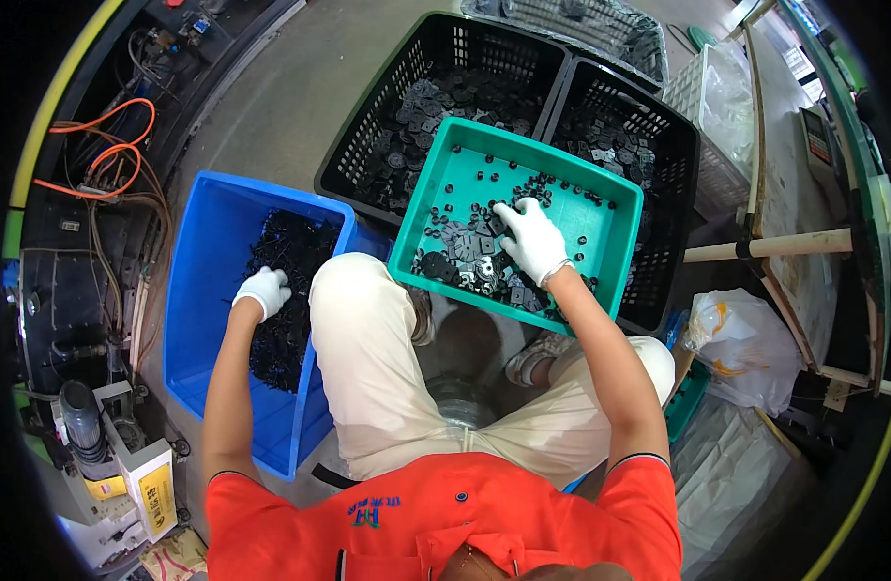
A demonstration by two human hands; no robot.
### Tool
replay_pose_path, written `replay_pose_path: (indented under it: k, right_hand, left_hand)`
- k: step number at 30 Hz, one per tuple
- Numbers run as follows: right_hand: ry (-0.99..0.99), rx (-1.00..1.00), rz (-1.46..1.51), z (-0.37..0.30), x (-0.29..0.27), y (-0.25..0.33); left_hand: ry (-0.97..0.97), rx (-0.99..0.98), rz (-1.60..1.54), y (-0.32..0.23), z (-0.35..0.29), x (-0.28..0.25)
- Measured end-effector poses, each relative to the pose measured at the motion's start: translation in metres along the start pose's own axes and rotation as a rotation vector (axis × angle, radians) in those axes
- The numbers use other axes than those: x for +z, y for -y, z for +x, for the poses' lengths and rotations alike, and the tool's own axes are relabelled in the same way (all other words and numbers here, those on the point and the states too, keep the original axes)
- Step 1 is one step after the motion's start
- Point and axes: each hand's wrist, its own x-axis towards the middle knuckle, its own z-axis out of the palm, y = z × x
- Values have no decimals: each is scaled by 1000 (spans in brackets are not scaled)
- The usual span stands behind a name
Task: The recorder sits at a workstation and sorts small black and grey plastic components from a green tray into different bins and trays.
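Note:
My left hand, in a white glove, is inside the blue bin at the pile of thin black plastic parts. Its fingers are curled, and what they hold, if anything, is too small to make out. My right hand, also gloved in white, reaches into the green tray with its fingers apart. The fingertips are over small black round pieces. Beside that hand lies a heap of flat black and grey plates. The tray sits tilted above my knees, partly over the black crates.
Two black mesh crates with flat dark parts stand beyond the tray. To the right are a white crate, a wooden rail and a white plastic bag. Machinery with orange cable lines the left side.

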Motion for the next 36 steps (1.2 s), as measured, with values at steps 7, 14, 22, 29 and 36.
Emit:
replay_pose_path:
  k: [7, 14, 22, 29, 36]
  right_hand:
    - [-139, -14, 210, 8, 4, -11]
    - [-200, 71, 595, 13, -33, 31]
    - [-218, 226, 702, 15, -13, 22]
    - [273, -93, -28, -1, 3, 22]
    - [226, 200, 228, 0, 7, 7]
  left_hand:
    - [8, 456, -1429, -118, -8, -86]
    - [671, 392, -1904, -240, 23, -103]
    - [279, 480, -1959, -254, 60, -89]
    - [84, 583, -1603, -246, 57, -96]
    - [61, 566, -1498, -248, 50, -97]
